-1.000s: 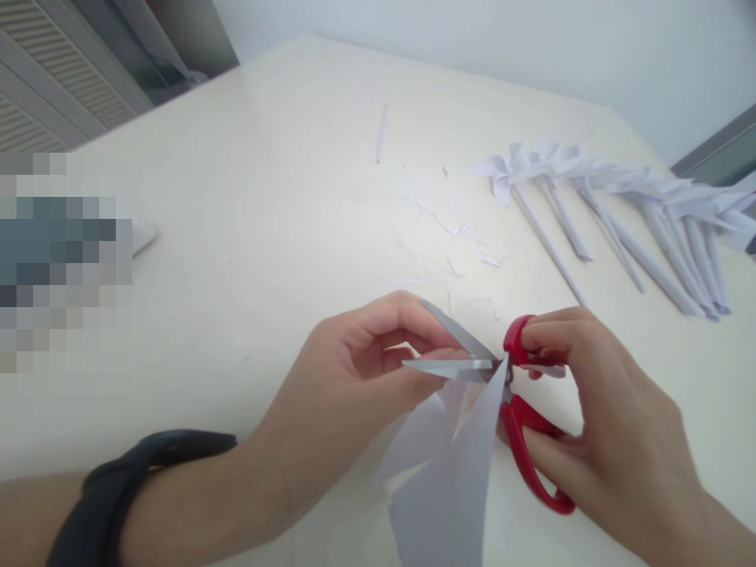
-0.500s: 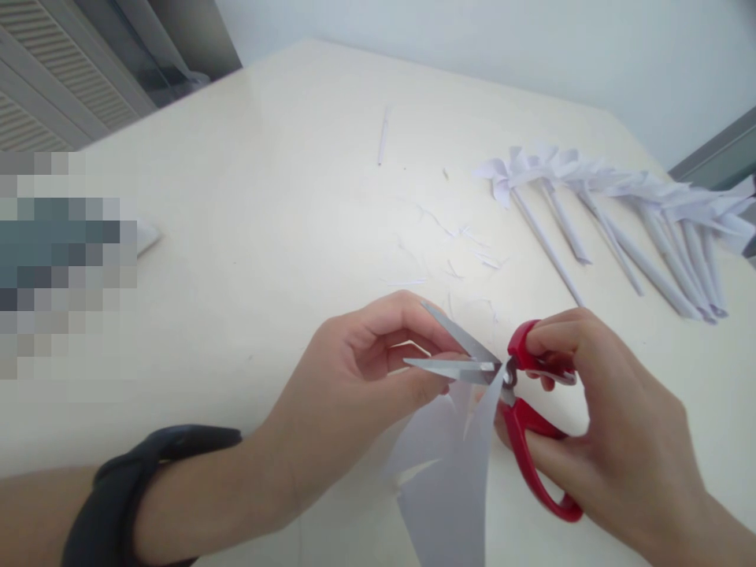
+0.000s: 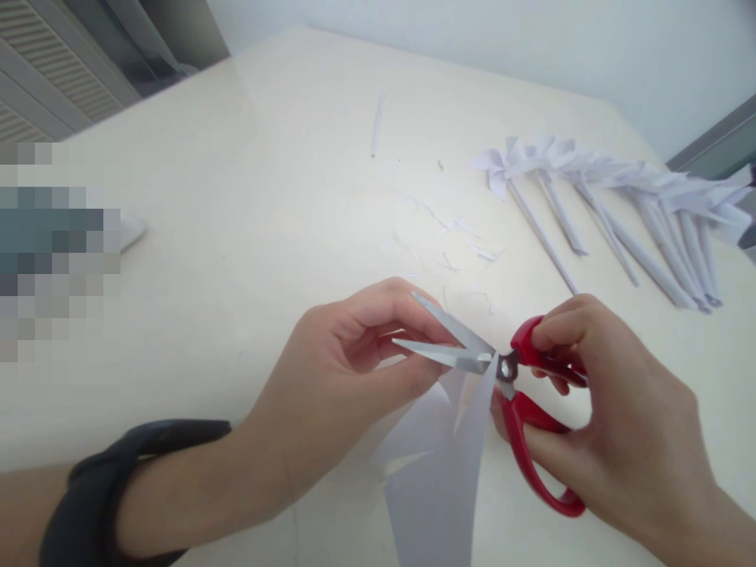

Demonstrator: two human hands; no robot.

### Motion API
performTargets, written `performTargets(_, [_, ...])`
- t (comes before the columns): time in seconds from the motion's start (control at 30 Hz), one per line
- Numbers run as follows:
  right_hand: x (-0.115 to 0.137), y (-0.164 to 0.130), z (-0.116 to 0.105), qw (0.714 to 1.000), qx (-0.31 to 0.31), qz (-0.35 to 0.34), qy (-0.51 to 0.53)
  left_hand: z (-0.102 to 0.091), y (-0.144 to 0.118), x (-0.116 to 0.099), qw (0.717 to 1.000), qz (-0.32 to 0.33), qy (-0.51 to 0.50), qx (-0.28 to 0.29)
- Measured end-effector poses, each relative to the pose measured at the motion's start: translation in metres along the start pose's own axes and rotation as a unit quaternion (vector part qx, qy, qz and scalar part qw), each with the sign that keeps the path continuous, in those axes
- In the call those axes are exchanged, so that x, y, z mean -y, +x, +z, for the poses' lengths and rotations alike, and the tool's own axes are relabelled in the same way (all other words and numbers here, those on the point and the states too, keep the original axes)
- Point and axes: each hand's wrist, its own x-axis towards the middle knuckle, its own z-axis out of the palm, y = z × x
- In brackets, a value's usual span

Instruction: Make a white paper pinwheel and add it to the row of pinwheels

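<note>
White paper (image 3: 437, 480) with slits cut into it hangs below my left hand (image 3: 366, 354), whose thumb and fingers pinch its upper part. My right hand (image 3: 631, 409) grips a pair of scissors (image 3: 531, 433) by the red handles, fingers through the loops. The metal blades are spread and point left, passing over my left fingertips. Near the pivot, a strip of the paper's edge lies between the blades. My left thumb and fingers partly hide where the paper is held.
Paper pinwheels (image 3: 531, 169) on rolled paper sticks lie in a row at the right of the white table (image 3: 236, 197). Thin paper scraps (image 3: 466, 236) are scattered beyond my hands. A slim paper roll (image 3: 378, 126) lies farther back. A pixelated patch covers something at the left edge.
Both hands, the paper and the scissors appear slightly further left, and the whole scene has shifted a little. The blades remain spread, with about the same grip in each hand.
</note>
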Motion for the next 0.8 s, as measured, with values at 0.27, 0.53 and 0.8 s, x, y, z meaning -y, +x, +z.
performTargets(0.27, [0.0013,-0.0016,-0.0049,0.997,-0.023,0.027,0.068,-0.0012,-0.0023,-0.0018,1.000,0.020,0.008,-0.006])
performTargets(0.53, [-0.0002,-0.0003,0.0002,0.997,0.028,0.012,0.066,-0.0005,0.0009,0.0014,0.999,0.048,0.011,-0.023])
performTargets(0.8, [-0.0021,0.0012,0.0015,0.999,0.033,0.017,0.039,-0.0007,0.0004,0.0052,0.999,0.027,-0.013,-0.012])
